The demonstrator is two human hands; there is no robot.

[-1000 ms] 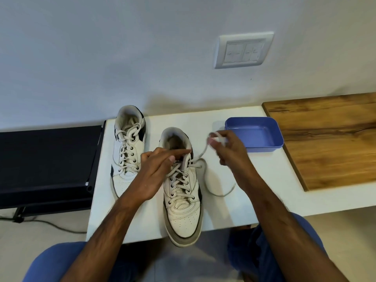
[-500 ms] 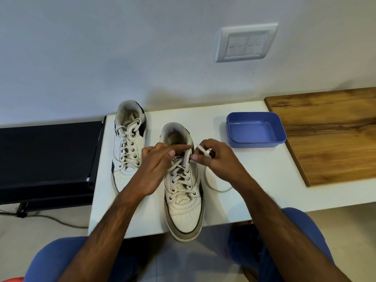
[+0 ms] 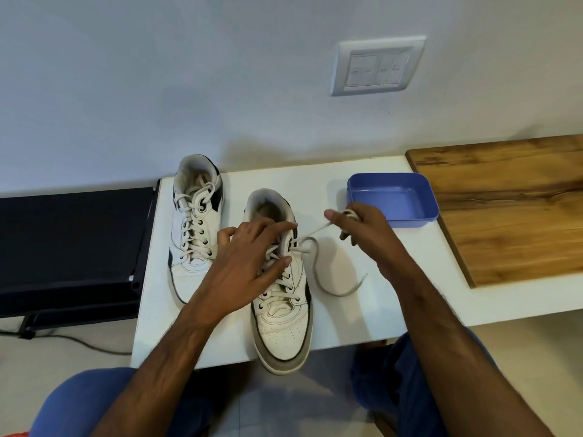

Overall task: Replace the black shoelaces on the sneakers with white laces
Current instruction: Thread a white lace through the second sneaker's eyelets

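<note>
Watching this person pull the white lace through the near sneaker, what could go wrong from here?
The near sneaker has its toe past the table edge; a hard tug by the right hand on the lace might drag it off. The left hand only rests on it. The loose lace tail could tangle.

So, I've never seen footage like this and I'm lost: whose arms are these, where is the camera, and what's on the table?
The camera sits on a person's head, looking down at their own arms. On the white table stand two white sneakers. The far sneaker is fully laced. The left hand rests on the near sneaker, steadying it. The right hand pinches a white lace that runs from the shoe's top eyelets, its loose end curling on the table. Behind that hand is an empty blue tray, beside a wooden board.
</note>
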